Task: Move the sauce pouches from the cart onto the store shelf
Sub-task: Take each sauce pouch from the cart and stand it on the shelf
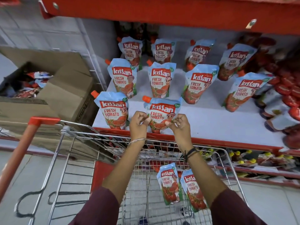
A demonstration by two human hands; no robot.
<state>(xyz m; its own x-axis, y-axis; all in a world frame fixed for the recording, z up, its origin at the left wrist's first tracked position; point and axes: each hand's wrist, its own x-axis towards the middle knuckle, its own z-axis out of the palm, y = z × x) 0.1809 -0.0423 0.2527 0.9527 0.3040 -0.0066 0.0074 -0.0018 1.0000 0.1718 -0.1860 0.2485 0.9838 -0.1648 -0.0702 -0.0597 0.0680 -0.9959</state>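
Note:
A blue-and-red tomato sauce pouch (162, 113) with an orange cap stands at the front edge of the white store shelf (211, 120). My left hand (139, 121) pinches its left side and my right hand (178, 124) pinches its right side. Several matching pouches stand in rows behind and beside it, the nearest one (112, 111) just to the left. Two more pouches (169, 182) (194, 190) lie in the wire cart (100, 143) below my arms.
An open cardboard box (53, 88) holding more pouches sits to the left of the shelf. Dark red packets (289, 98) crowd the shelf's right end. A red shelf (162, 12) hangs overhead. The cart's red handle (21, 153) is at lower left.

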